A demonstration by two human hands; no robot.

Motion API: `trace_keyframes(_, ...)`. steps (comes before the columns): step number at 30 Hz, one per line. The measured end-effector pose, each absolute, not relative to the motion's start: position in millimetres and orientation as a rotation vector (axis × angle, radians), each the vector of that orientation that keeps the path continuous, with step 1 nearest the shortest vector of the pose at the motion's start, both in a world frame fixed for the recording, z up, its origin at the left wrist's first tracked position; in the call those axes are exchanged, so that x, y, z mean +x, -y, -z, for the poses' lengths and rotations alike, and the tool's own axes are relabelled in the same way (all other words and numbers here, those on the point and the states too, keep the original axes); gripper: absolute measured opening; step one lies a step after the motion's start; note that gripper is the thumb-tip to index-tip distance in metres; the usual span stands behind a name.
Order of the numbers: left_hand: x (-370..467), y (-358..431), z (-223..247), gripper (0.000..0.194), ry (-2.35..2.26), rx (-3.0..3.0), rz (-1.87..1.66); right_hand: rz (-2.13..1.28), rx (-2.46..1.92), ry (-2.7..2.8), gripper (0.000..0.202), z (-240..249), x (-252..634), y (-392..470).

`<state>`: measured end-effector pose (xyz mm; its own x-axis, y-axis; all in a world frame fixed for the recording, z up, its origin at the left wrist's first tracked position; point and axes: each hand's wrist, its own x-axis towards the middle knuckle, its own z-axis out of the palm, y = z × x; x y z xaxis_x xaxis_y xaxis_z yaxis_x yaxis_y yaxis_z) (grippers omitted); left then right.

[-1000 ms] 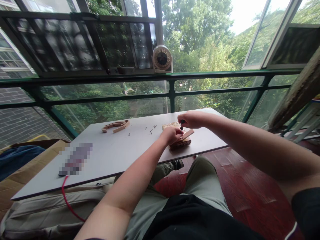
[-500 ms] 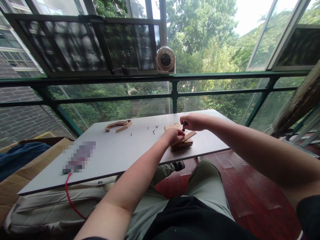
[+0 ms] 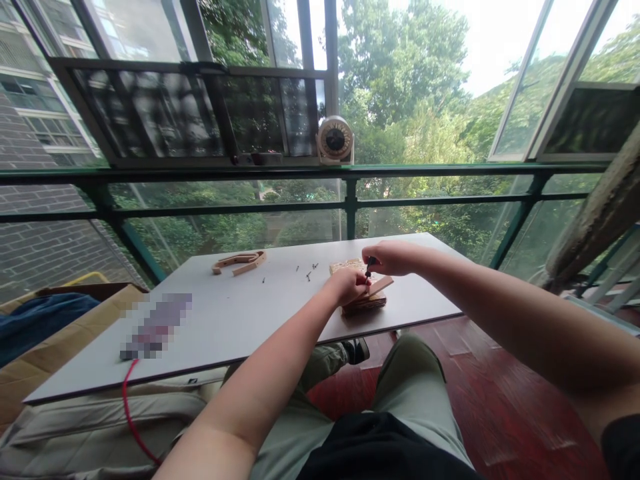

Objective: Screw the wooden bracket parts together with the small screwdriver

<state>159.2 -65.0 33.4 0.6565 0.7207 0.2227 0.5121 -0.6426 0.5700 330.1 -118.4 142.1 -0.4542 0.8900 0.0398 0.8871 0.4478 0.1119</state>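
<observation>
My right hand [image 3: 379, 257] is closed round the dark handle of a screwdriver [image 3: 369, 267], which points down at a flat wooden strip [image 3: 381, 287]. The strip lies slantwise over a stack of wooden pieces [image 3: 365, 305] near the table's front edge. My left hand [image 3: 351, 285] rests at the strip from the left, its fingers pinched close to the screwdriver's tip. What those fingertips grip is too small to make out. Several small screws [image 3: 309, 275] lie on the white table [image 3: 235, 313], left of the stack.
Curved wooden pieces [image 3: 240, 262] sit at the table's back left. A blurred-out object [image 3: 159, 325] with a red cord [image 3: 131, 413] lies at the left. Behind the table runs a green railing [image 3: 240, 212], with a small round fan [image 3: 335, 140] above it.
The whole view has tilted up slightly, so the table appears lower. Both hands stay at the stack, with the screwdriver still in my right hand.
</observation>
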Motion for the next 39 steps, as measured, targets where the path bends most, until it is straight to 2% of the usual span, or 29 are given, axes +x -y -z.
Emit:
trace_keyframes(19, 159, 71, -35, 0.015, -0.964, 2.423, -0.59, -0.141, 1.613, -2.674, 0.022, -141, 334, 117)
trace_keyframes(39, 159, 70, -33, 0.022, -0.918, 2.441, -0.565, -0.14, 1.604, -2.684, 0.027, -144, 341, 128)
